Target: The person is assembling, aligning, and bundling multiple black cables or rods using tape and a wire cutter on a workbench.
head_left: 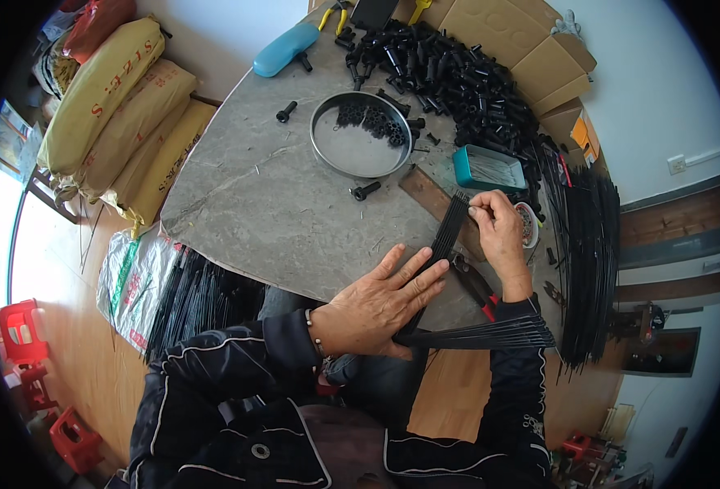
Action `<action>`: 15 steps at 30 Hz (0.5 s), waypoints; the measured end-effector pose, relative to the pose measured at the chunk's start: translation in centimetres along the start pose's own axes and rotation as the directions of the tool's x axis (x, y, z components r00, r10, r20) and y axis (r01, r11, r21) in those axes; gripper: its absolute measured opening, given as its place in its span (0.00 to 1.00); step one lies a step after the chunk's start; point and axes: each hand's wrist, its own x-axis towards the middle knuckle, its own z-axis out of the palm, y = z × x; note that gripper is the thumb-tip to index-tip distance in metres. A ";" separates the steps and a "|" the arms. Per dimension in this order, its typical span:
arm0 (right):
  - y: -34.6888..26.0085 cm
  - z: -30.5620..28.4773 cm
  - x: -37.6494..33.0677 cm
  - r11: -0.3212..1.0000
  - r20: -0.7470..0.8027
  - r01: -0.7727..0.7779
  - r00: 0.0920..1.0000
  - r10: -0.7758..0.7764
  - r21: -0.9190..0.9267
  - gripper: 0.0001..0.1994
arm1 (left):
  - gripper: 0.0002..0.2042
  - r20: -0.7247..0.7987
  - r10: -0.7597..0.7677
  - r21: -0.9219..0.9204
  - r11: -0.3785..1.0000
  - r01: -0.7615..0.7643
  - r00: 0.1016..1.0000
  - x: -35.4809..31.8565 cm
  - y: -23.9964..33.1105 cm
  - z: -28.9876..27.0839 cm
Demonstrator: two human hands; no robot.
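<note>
Beneath my left hand [376, 306] lies a row of thin black strips [451, 231], side by side on the table. Its fingers are stretched out and spread flat across them. My right hand [502, 240] is closed in a pinch at the far ends of the strips; whatever sits between its fingertips is too small to make out. Part of the strips fans out to the right, in front of my right sleeve. Under the strips rests a brown wooden board [425, 194]. Pliers with red handles [487, 306] lie between the strips and my right wrist.
A round tray [319, 155] holds small black rings. Beyond my right hand stand a teal box [463, 173] of thin pins and a small white cup [528, 226]. Black plastic fittings [458, 69] are heaped at the back. A long black strip bundle [588, 261] lies right.
</note>
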 end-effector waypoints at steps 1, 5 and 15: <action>0.9 0.0 0.1 0.991 0.033 -0.035 0.999 0.031 0.127 0.05 | 0.52 0.000 0.002 -0.001 1.000 -0.002 1.000 0.0 0.0 0.0; 1.5 0.0 0.6 0.865 0.167 -0.289 0.956 0.240 0.409 0.05 | 0.52 0.015 0.005 0.007 1.000 -0.005 1.000 0.2 0.0 -0.1; 1.5 -2.1 -1.8 0.990 -0.042 -0.138 0.989 0.140 0.033 0.07 | 0.52 -0.003 0.007 0.013 1.000 -0.007 1.000 0.1 0.1 0.0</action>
